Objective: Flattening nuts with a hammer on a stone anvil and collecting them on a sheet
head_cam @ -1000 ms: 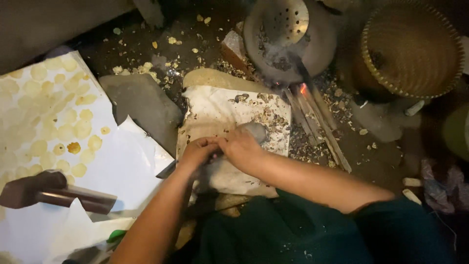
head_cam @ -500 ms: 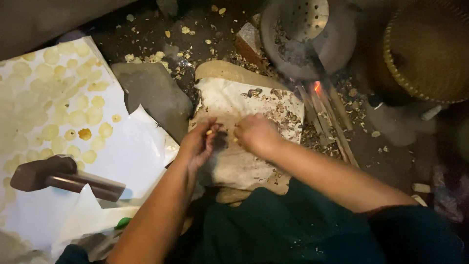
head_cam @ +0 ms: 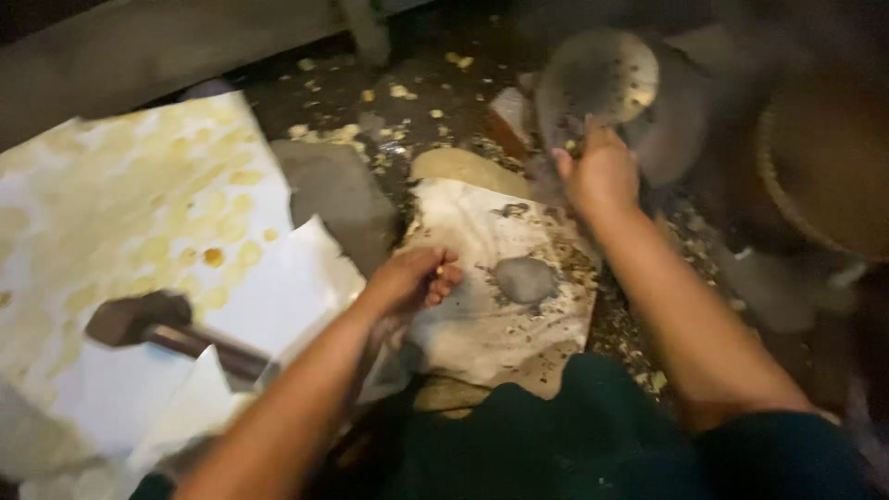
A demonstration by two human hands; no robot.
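My left hand [head_cam: 410, 279] rests at the left edge of a stained white cloth [head_cam: 519, 324], its fingers curled around a small yellowish piece. A flat grey stone [head_cam: 524, 278] lies bare in the middle of that cloth, ringed with crumbs. My right hand [head_cam: 600, 174] is stretched far forward, its fingers closed at the edge of a round perforated metal ladle [head_cam: 602, 79]. Motion blur hides whether the right hand holds the ladle or something small.
White paper sheets with yellow spots [head_cam: 120, 222] cover the left. A dark hammer [head_cam: 162, 326] lies on them. A grey stone slab [head_cam: 343, 199] sits beside the cloth. A woven basket [head_cam: 824, 167] stands at the right. Crumbs litter the dark floor [head_cam: 407, 93].
My two hands were together over the cloth; now the right hand has reached forward to the ladle, the left has drawn back to the cloth's left edge, and the grey stone is uncovered.
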